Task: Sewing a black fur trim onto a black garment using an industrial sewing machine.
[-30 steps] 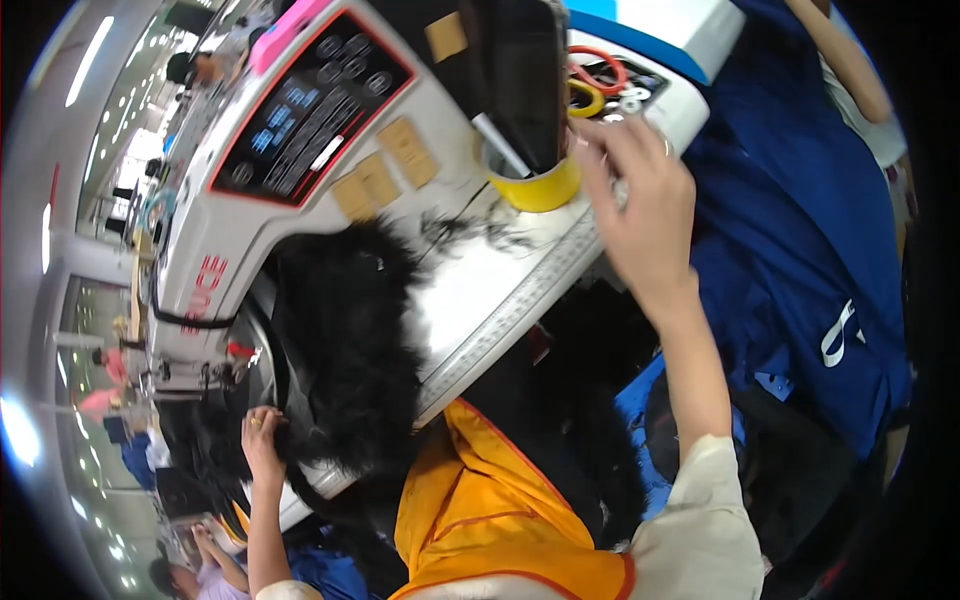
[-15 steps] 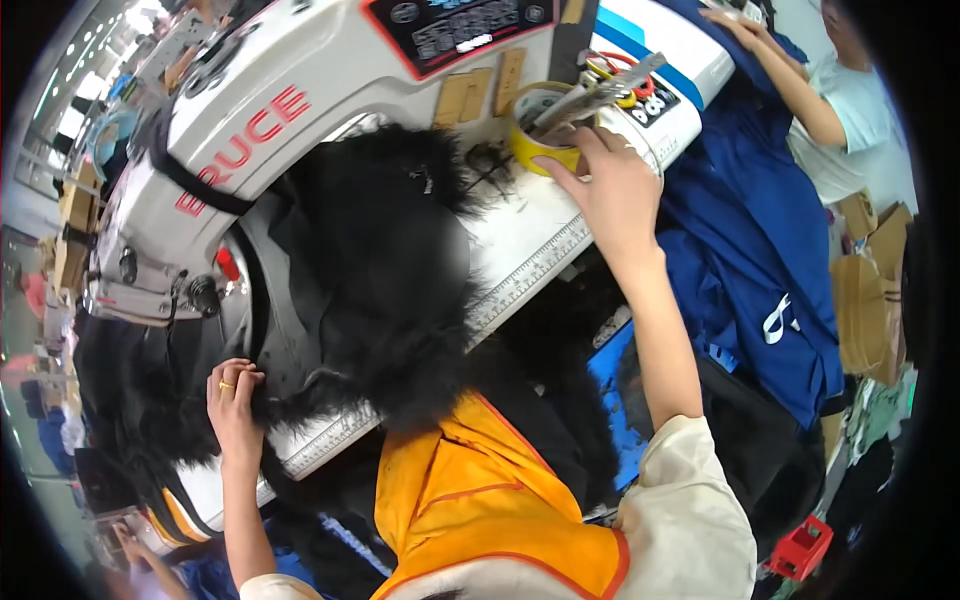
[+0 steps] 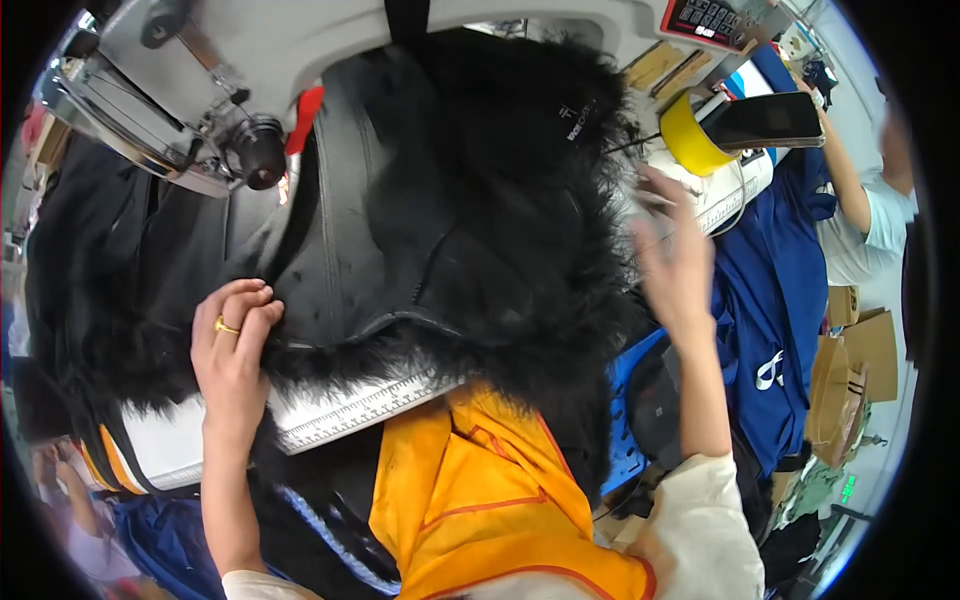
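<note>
A black garment point(image 3: 480, 200) with a feathery fur border lies spread over the sewing machine's white bed. My left hand point(image 3: 235, 335), with a yellow ring on one finger, is closed on the garment's near left part, its fingertips bent onto the cloth. Beyond the garment's right border, my right hand point(image 3: 680, 265) hangs over the bed with blurred fingers. A greyish smear shows by its fingertips, too unclear to name. Above and right of it stands a yellow tape roll point(image 3: 690, 140), with a dark phone point(image 3: 765, 120) leaning at it.
The sewing machine point(image 3: 300, 45) arches over the garment, with a red lever point(image 3: 304, 118) near its needle end. Ruler markings point(image 3: 350, 412) run along the bed's front edge. Blue cloth point(image 3: 765, 300) hangs at right, near cardboard boxes point(image 3: 835, 400). Another person point(image 3: 880, 215) works at the far right.
My right hand has drawn back from the yellow tape roll toward the garment's right border. The view has shifted closer over the garment. My left hand stays at the cloth.
</note>
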The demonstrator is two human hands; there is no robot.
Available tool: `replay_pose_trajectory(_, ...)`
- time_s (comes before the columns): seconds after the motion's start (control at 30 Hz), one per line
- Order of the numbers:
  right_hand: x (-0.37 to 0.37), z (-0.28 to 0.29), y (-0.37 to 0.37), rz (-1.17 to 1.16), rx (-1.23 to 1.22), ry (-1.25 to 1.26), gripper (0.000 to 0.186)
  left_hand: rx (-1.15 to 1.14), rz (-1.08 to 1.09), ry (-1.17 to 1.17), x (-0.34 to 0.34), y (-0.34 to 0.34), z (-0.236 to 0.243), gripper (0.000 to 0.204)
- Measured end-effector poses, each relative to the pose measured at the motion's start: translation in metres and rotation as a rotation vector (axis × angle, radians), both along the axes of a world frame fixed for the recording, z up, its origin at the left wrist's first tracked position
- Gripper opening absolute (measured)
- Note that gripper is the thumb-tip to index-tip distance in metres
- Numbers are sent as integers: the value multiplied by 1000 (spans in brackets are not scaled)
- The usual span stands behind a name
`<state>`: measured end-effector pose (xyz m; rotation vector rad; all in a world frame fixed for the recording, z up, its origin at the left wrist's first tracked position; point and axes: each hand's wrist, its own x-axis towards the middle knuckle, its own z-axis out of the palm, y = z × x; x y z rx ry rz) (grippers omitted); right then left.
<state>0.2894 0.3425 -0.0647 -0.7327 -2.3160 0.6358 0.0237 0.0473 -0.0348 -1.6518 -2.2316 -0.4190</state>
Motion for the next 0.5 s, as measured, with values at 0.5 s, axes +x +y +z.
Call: replay_pose_trajectory(0.5,-250,10,36,425,-337,-306,39,16,-149,88,6,5,3,18)
